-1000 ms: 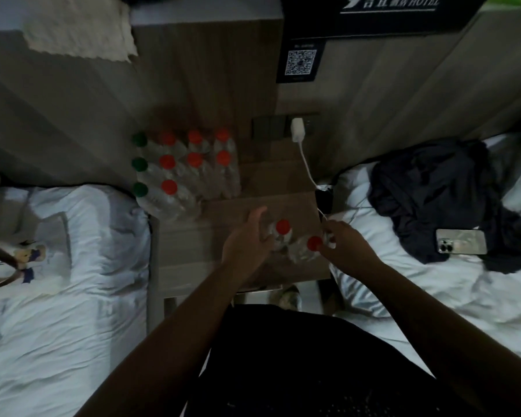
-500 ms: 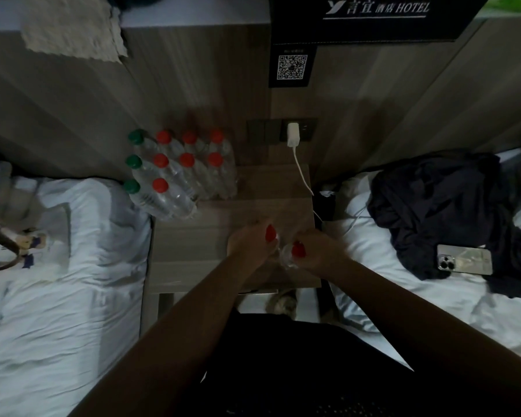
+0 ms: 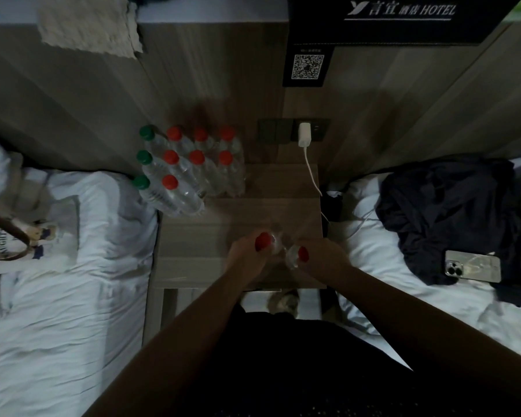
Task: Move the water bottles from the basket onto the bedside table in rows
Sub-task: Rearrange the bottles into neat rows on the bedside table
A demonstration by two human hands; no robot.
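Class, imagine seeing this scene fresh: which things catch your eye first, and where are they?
The block of standing bottles, red and green caps, fills the bedside table's back left corner. Nearer, the left hand grips one red-capped bottle and the right hand a second bottle. A phone lies on dark clothing, far right.

Far-left corner of the bedside table is blocked by a packed block of standing bottles; a charger cable is hung by the far-right edge. Bare wood is left between them and at the near-left corner. The near edge's middle is taken up by the left hand gripping the left bottle and the right hand gripping the right bottle.
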